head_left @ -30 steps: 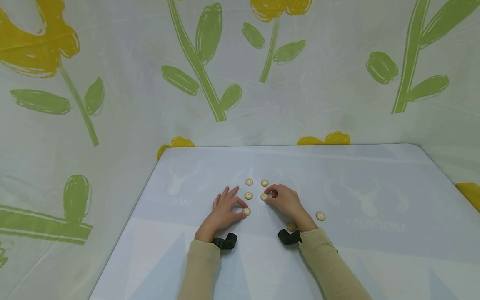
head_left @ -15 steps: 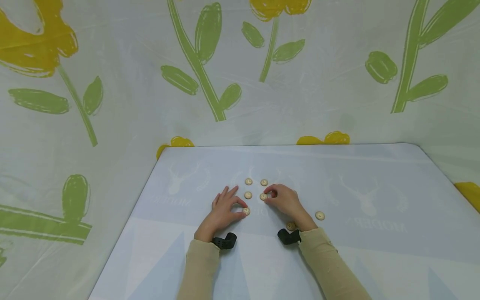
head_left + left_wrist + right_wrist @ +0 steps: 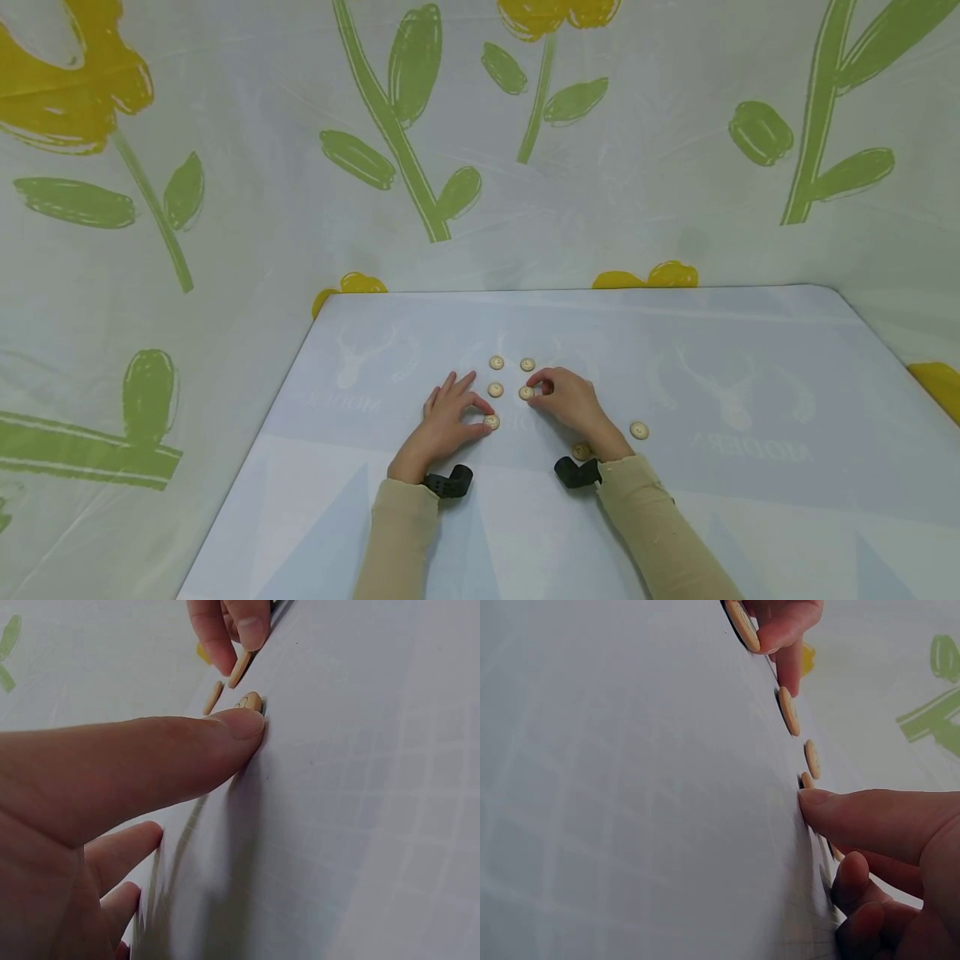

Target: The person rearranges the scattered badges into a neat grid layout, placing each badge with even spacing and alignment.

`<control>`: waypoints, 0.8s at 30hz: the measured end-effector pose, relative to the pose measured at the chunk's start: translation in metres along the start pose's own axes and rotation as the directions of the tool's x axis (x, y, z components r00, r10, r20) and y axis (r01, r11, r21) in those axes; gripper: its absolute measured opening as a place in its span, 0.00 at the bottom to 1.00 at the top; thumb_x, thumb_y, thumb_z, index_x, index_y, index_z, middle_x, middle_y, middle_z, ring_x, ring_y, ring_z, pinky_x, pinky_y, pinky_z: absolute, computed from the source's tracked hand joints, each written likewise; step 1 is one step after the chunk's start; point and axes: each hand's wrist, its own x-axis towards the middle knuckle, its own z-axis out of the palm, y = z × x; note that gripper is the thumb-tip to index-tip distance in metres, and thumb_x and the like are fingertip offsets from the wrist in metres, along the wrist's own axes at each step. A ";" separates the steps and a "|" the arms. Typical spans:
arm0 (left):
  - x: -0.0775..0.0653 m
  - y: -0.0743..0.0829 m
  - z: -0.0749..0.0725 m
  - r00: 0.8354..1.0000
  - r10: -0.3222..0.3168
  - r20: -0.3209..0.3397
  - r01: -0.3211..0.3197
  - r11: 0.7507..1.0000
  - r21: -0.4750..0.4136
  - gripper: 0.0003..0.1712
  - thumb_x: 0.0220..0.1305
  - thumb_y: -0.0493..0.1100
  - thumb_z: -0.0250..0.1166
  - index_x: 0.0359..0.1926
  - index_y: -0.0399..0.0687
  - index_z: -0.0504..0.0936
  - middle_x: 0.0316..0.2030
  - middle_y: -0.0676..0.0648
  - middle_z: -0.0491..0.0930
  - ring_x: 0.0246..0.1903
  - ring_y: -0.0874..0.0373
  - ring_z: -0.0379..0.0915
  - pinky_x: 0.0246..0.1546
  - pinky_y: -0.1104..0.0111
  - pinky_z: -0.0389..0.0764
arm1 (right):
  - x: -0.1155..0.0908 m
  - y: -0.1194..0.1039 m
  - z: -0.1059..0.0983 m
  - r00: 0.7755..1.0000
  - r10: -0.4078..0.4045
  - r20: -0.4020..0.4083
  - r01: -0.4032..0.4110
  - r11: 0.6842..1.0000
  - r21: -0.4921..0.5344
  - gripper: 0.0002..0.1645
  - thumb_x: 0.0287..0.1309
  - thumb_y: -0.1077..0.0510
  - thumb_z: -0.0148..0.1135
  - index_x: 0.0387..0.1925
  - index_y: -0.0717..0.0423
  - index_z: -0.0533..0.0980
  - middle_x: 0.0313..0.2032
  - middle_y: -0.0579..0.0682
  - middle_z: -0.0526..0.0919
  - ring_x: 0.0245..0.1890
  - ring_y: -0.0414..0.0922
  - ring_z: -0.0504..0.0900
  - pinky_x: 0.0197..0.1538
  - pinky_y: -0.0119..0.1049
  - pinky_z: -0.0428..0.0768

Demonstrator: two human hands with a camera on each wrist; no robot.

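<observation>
My left hand (image 3: 442, 423) pinches a round wooden button (image 3: 492, 422) between thumb and index finger, its other fingers spread on the table. In the left wrist view the thumb covers most of that button (image 3: 250, 701). With thumb and index finger my right hand (image 3: 567, 398) pinches another button (image 3: 526, 392), largely hidden behind the thumb in the right wrist view. Three more pale buttons lie flat close by: one (image 3: 496, 389) just beyond the left fingertips, one (image 3: 497, 362) behind it, and one (image 3: 528, 364) behind the button at my right fingertips.
A darker brown button (image 3: 581, 452) lies beside my right wrist, partly hidden by it. Farther right is a pale button (image 3: 639, 431). Each wrist wears a black camera mount (image 3: 450, 482). The pale printed tabletop (image 3: 750, 375) ends at a flower-patterned curtain (image 3: 637, 192).
Both hands keep their pinch and the buttons stay in place. Only a very slight shift of the whole head view shows.
</observation>
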 end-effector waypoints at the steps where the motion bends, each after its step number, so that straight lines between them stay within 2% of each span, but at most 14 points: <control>1: 0.000 0.000 0.000 1.000 -0.002 0.000 0.002 1.000 0.000 0.08 0.53 0.49 0.67 0.35 0.60 0.79 0.70 0.47 0.52 0.71 0.45 0.31 0.65 0.46 0.34 | 0.000 0.000 0.000 1.000 -0.008 -0.001 0.008 1.000 0.000 0.11 0.48 0.54 0.66 0.37 0.47 0.80 0.26 0.44 0.73 0.27 0.41 0.69 0.35 0.36 0.62; 7: 0.000 -0.001 0.001 1.000 0.007 -0.003 -0.007 1.000 0.006 0.07 0.52 0.48 0.67 0.35 0.60 0.80 0.70 0.47 0.52 0.71 0.45 0.32 0.64 0.45 0.35 | -0.001 -0.001 -0.002 1.000 -0.025 0.005 0.025 1.000 0.008 0.12 0.47 0.54 0.67 0.37 0.49 0.79 0.25 0.44 0.72 0.27 0.41 0.68 0.33 0.35 0.62; 24: 0.000 -0.001 0.001 1.000 0.022 -0.009 -0.022 1.000 0.000 0.07 0.52 0.48 0.67 0.35 0.60 0.80 0.70 0.46 0.53 0.71 0.44 0.33 0.64 0.45 0.35 | -0.002 -0.002 -0.001 1.000 0.002 0.003 -0.002 1.000 -0.018 0.12 0.47 0.53 0.67 0.37 0.47 0.79 0.25 0.45 0.72 0.27 0.42 0.69 0.36 0.38 0.60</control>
